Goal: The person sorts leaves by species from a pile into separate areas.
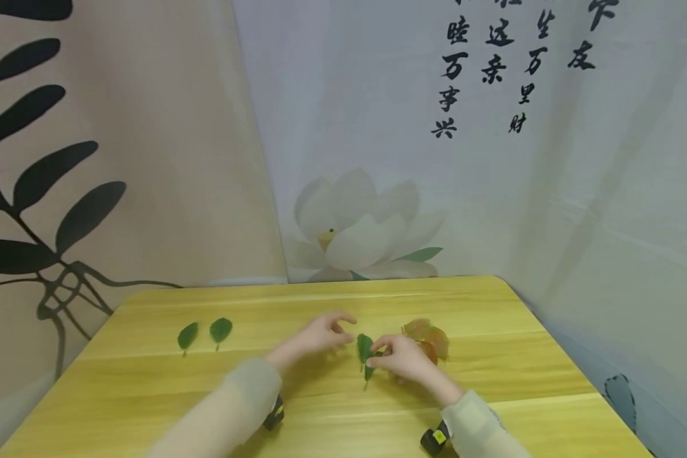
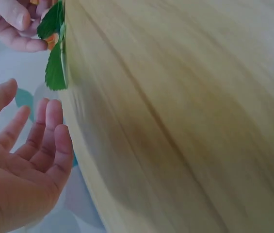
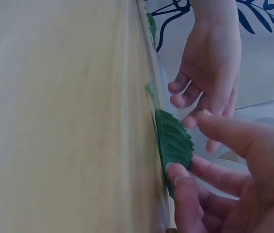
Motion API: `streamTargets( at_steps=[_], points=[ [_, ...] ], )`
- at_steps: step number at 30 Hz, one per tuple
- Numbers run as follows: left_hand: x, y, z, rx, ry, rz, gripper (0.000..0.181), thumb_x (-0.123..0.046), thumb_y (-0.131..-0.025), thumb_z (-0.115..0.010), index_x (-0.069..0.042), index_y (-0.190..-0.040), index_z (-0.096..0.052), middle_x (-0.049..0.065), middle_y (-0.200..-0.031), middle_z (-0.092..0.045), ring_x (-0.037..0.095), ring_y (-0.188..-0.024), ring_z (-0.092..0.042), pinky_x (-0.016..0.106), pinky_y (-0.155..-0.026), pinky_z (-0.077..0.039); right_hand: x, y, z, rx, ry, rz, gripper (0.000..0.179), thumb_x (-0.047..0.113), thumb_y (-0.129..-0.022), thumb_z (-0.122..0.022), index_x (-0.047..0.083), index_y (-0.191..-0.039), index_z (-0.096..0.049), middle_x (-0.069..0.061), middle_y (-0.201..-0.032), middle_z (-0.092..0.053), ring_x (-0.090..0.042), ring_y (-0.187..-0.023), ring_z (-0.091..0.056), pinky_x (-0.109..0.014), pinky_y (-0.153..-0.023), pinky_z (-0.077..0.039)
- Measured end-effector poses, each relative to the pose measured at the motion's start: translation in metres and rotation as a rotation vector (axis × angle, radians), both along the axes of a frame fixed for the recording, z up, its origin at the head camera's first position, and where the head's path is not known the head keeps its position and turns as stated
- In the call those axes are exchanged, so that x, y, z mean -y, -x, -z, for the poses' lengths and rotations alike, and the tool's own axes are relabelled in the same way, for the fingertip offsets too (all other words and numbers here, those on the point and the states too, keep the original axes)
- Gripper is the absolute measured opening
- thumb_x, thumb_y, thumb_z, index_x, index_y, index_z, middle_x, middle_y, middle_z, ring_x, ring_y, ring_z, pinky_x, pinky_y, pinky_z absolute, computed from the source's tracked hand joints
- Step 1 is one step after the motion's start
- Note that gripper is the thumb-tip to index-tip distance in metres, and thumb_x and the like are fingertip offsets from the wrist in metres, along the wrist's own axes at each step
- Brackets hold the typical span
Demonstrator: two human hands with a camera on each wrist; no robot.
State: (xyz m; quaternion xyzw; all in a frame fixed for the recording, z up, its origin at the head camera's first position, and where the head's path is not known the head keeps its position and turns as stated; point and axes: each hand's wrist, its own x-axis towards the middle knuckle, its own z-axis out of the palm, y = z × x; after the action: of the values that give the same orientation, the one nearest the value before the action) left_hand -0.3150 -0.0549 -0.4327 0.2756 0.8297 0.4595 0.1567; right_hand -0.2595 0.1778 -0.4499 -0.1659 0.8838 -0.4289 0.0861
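Near the middle of the table, two green leaves [image 1: 364,346] lie close together. My right hand [image 1: 403,357] is over the nearer one; in the right wrist view its fingertips [image 3: 178,172] touch a serrated green leaf [image 3: 173,138], while the thumb [image 3: 219,128] stands off it. Left of these leaves hovers my left hand [image 1: 327,332], fingers loosely bent and nothing in them; its spread fingers [image 2: 49,141] show in the left wrist view. Just beyond the right hand is a cluster of orange-red and brownish leaves [image 1: 437,340], partly covered by that hand.
Two more green leaves [image 1: 187,336] lie apart at the table's left side. The yellow wood-grain table [image 1: 298,299] has its far edge against a printed cloth backdrop [image 1: 349,127]. Dark straps with small devices sit at both wrists.
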Motion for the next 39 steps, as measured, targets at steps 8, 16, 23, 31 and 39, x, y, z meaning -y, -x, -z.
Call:
streamTargets(
  at_steps=[8, 16, 23, 31, 39],
  points=[
    [-0.016, 0.0, 0.007, 0.002, 0.046, -0.004, 0.042, -0.023, -0.092, -0.068, -0.006, -0.129, -0.058, 0.01, -0.088, -0.066, 0.026, -0.07, -0.063, 0.037, -0.064, -0.054, 0.004, 0.0, 0.002, -0.021, -0.015, 0.039, 0.026, 0.029, -0.081, -0.079, 0.007, -0.089, -0.067, 0.0, -0.067, -0.059, -0.007, -0.04, -0.042, -0.024, -0.038, -0.044],
    [-0.026, 0.0, 0.008, -0.029, 0.105, -0.025, 0.041, -0.024, -0.09, -0.07, -0.009, -0.127, -0.061, 0.006, -0.079, -0.065, 0.023, -0.063, -0.06, 0.028, -0.054, -0.048, 0.003, 0.002, 0.006, -0.059, -0.058, 0.034, 0.021, 0.015, -0.073, -0.082, 0.008, -0.087, -0.068, 0.003, -0.064, -0.055, -0.008, -0.046, -0.043, -0.023, -0.042, -0.041],
    [-0.031, 0.003, 0.011, -0.076, 0.164, -0.032, 0.039, -0.023, -0.087, -0.074, -0.012, -0.123, -0.064, 0.002, -0.078, -0.063, 0.019, -0.063, -0.06, 0.027, -0.054, -0.049, 0.001, 0.005, 0.01, -0.095, -0.068, 0.026, 0.02, 0.01, -0.072, -0.081, 0.008, -0.088, -0.07, 0.005, -0.062, -0.055, -0.009, -0.054, -0.046, -0.023, -0.05, -0.041],
    [-0.034, 0.003, 0.011, -0.11, 0.21, -0.015, 0.026, -0.016, -0.085, -0.075, -0.011, -0.111, -0.069, 0.0, -0.075, -0.06, 0.012, -0.058, -0.054, 0.024, -0.051, -0.047, -0.002, 0.006, 0.015, -0.087, -0.048, 0.029, 0.019, 0.008, -0.073, -0.08, 0.008, -0.09, -0.07, 0.006, -0.066, -0.058, -0.009, -0.057, -0.05, -0.023, -0.051, -0.044],
    [-0.036, 0.004, 0.015, -0.101, 0.22, -0.012, 0.016, -0.01, -0.085, -0.073, -0.011, -0.102, -0.074, -0.003, -0.079, -0.061, 0.011, -0.057, -0.052, 0.024, -0.051, -0.045, -0.004, 0.006, 0.017, -0.08, -0.039, 0.036, 0.018, 0.007, -0.074, -0.079, 0.007, -0.09, -0.071, 0.006, -0.066, -0.059, -0.009, -0.058, -0.051, -0.023, -0.051, -0.043]
  ],
)
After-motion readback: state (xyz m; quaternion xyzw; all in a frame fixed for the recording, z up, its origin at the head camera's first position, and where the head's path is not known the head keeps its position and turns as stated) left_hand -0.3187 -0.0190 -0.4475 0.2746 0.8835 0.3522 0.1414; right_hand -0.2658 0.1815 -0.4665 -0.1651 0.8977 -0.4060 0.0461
